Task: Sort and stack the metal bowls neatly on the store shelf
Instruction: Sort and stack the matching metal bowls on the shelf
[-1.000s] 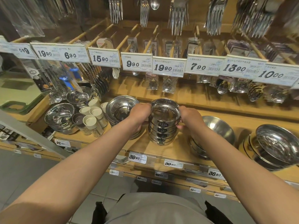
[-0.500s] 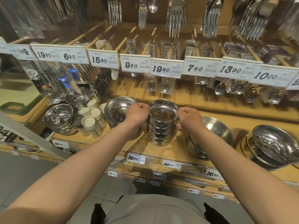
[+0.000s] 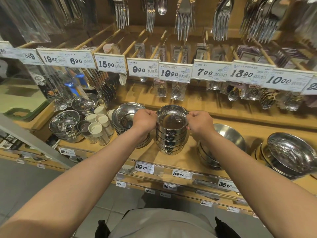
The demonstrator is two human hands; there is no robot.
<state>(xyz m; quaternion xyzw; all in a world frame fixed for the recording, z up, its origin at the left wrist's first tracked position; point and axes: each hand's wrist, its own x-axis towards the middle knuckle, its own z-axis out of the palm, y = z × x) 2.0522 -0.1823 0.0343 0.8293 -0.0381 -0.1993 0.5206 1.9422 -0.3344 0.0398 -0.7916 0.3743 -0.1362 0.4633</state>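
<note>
A stack of several small steel bowls (image 3: pixel 172 134) with black labels stands on the wooden shelf (image 3: pixel 187 160) at the centre. My left hand (image 3: pixel 145 120) grips the top bowl's rim on its left side, and my right hand (image 3: pixel 199 121) grips the rim on its right side. Just left of this stack, partly behind my left wrist, sits another stack of wider bowls (image 3: pixel 126 115). To the right lie tilted larger bowls (image 3: pixel 228 134) and a further bowl pile (image 3: pixel 291 153).
More bowls (image 3: pixel 64 123) and white-lidded shaker jars (image 3: pixel 98 128) crowd the shelf's left end. Price tags (image 3: pixel 175 73) hang on pegs above, with packaged spoons and forks (image 3: pixel 184 19) behind them. The shelf's front edge carries price labels (image 3: pixel 145 167); tiled floor lies below.
Both hands stay on the top bowl's rim. The stack and hands have shifted only slightly in the view, mostly from head movement.
</note>
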